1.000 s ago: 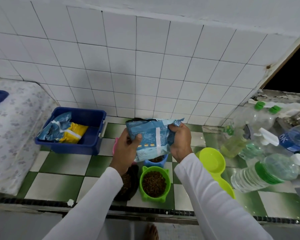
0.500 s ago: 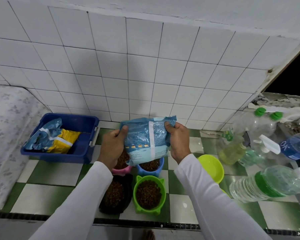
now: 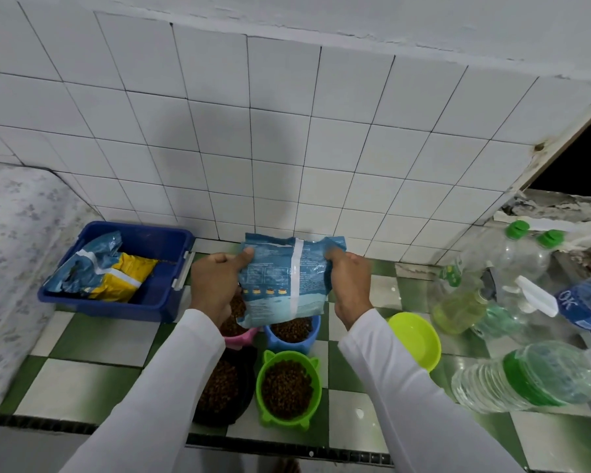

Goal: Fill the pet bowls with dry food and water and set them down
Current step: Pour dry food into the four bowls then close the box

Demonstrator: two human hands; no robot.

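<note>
Gripping the blue food bag (image 3: 284, 278) by its top corners, my left hand (image 3: 215, 285) and right hand (image 3: 350, 286) hold it above four kibble-filled bowls (image 3: 289, 387) on the worktop (image 3: 82, 377).

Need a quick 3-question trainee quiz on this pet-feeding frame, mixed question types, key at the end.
1. True or false: both hands hold the blue food bag.
2. Which bowl holds no dry food: A) green bowl, B) blue bowl, C) lime bowl?
3. Where do the other food bags lie?

Key:
1. True: the left hand and right hand grip its upper corners.
2. C.
3. In the blue bin, left of the bowls.
</note>
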